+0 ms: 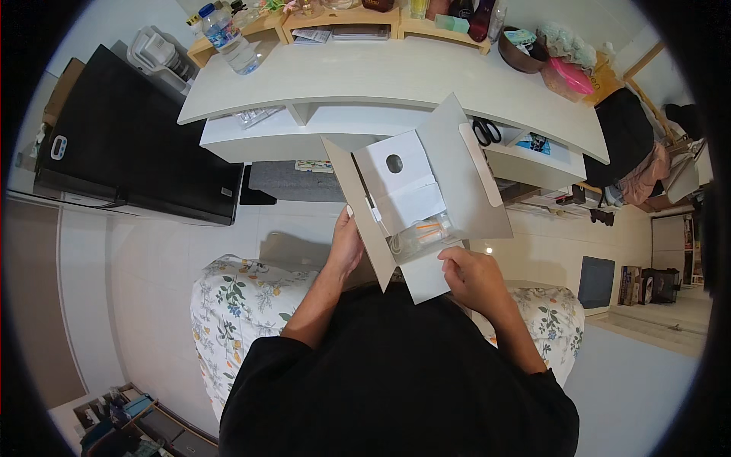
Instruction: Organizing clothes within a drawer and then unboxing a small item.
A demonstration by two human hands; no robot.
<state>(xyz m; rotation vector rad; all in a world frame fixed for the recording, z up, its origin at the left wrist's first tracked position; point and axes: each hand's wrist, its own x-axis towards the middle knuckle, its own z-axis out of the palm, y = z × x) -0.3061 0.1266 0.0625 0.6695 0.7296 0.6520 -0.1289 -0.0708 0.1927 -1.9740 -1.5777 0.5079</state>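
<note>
An opened white cardboard box [478, 177] is held above my lap, its flaps spread outward. My left hand [346, 243] grips the box's left side, thumb near the flap's edge. Curled fingers of my right hand [471, 274] overlap the right edge of the near flap [424, 279]. Inside, a folded white card insert [400, 177] with a round hole covers the far part. Close to the near wall lie a clear plastic packet [428, 231] with orange marks and a coiled white cable [396, 244]. The insert hides whatever is beneath it.
Beyond the box stands a white desk [365, 74] with an open shelf holding black-handled scissors [486, 131]. A water bottle [231, 43] is on the desk's left. A black cabinet-like appliance [137, 137] stands left. Floral fabric [245, 314] covers the seat.
</note>
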